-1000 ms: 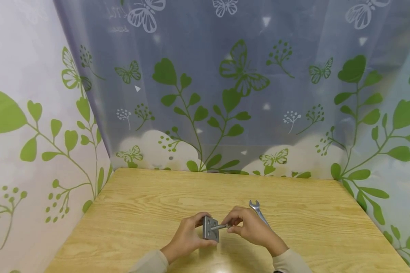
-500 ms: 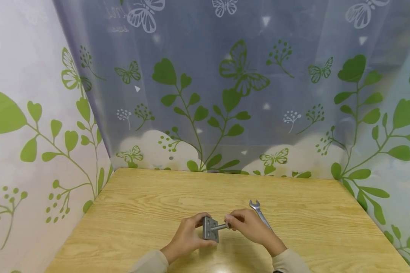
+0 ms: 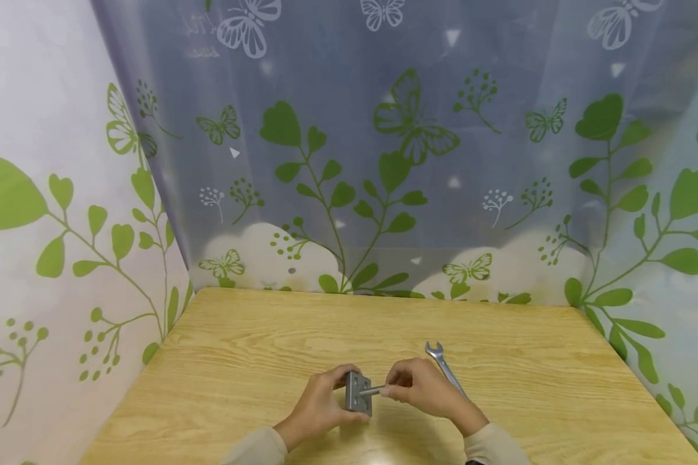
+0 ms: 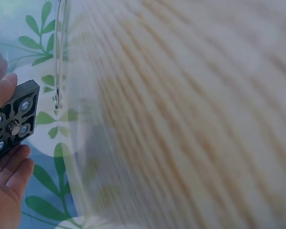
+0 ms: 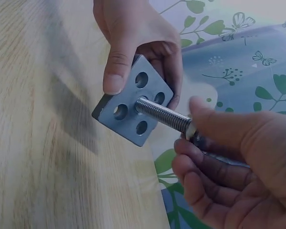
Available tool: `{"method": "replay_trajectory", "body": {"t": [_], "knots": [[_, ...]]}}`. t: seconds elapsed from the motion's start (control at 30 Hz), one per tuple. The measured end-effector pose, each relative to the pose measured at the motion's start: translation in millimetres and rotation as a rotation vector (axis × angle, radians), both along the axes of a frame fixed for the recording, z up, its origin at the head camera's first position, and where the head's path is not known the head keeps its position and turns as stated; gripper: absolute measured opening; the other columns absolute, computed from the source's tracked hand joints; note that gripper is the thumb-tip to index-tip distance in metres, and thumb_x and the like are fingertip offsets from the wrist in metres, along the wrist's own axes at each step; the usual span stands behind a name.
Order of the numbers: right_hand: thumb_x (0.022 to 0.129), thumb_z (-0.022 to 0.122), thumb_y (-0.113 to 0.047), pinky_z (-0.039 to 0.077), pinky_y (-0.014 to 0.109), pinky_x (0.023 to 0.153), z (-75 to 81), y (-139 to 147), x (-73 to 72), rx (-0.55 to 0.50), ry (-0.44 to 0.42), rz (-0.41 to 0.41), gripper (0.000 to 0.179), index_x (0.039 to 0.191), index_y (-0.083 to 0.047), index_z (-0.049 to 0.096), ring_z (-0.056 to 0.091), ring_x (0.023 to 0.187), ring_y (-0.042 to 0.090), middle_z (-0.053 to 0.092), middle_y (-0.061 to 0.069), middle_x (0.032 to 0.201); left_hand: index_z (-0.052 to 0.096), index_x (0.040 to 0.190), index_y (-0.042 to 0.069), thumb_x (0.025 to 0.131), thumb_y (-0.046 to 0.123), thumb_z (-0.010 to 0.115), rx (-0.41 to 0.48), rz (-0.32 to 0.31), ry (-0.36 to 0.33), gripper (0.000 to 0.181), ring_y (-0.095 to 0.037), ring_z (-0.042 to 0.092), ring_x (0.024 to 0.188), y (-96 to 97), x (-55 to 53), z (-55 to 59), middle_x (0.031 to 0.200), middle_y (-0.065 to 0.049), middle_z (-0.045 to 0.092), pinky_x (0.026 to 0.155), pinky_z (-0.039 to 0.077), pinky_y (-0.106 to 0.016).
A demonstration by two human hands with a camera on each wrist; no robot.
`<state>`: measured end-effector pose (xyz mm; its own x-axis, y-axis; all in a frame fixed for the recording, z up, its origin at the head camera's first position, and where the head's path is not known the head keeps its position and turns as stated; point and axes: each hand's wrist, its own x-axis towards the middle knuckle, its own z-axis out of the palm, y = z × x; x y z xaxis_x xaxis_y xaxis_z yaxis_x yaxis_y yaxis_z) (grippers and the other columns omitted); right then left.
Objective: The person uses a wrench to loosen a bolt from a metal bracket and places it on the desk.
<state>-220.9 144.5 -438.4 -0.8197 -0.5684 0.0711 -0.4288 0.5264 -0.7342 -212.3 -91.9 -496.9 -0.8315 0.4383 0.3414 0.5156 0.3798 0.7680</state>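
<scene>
A square grey metal plate (image 3: 357,392) with round holes is held on edge by my left hand (image 3: 320,403), thumb on one edge and fingers at the opposite one. A threaded bolt (image 5: 162,114) runs through the plate's middle hole. Its short tip (image 4: 13,127) sticks out of the ribbed back face in the left wrist view. My right hand (image 3: 421,387) pinches the bolt at its head end, thumb above and curled fingers below. Most of the bolt head (image 5: 194,137) is hidden by the fingers. A long stretch of thread shows between plate and fingers.
An open-end wrench (image 3: 444,368) lies on the wooden table (image 3: 267,329) just beyond my right hand, its lower end hidden by that hand. Patterned curtains (image 3: 349,194) with leaves and butterflies stand along the table's back and sides.
My right hand's thumb and fingers have shifted about the bolt head, changing their hold on it. The left hand and plate stay nearly in place. The wrench lies where it was.
</scene>
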Motion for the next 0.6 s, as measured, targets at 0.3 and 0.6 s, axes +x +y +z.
{"method": "replay_trajectory", "body": {"t": [0.3,0.6], "knots": [[0.079,0.078,-0.018,0.054,0.024,0.069,1.2,3.2,0.4,-0.074,0.098,0.031,0.016,0.094,-0.017,0.072,0.058,0.076,0.005,0.064,-0.005,0.087,0.055,0.122,-0.001,0.066,0.023,0.088,0.009,-0.002,-0.005,0.069,-0.023,0.066,0.104,1.1,-0.2,1.2,0.114,-0.011,0.066,0.091,0.053,-0.027],[0.082,0.076,-0.020,0.055,0.022,0.072,-5.0,3.5,-0.2,-0.034,-0.049,0.062,0.041,0.116,-0.001,0.064,0.062,0.079,0.007,0.067,0.004,0.092,0.057,0.121,0.002,0.065,0.023,0.089,0.004,0.009,-0.003,0.068,-0.025,0.066,0.104,0.4,0.6,-0.8,0.113,-0.011,0.067,0.090,0.053,-0.026]]}}
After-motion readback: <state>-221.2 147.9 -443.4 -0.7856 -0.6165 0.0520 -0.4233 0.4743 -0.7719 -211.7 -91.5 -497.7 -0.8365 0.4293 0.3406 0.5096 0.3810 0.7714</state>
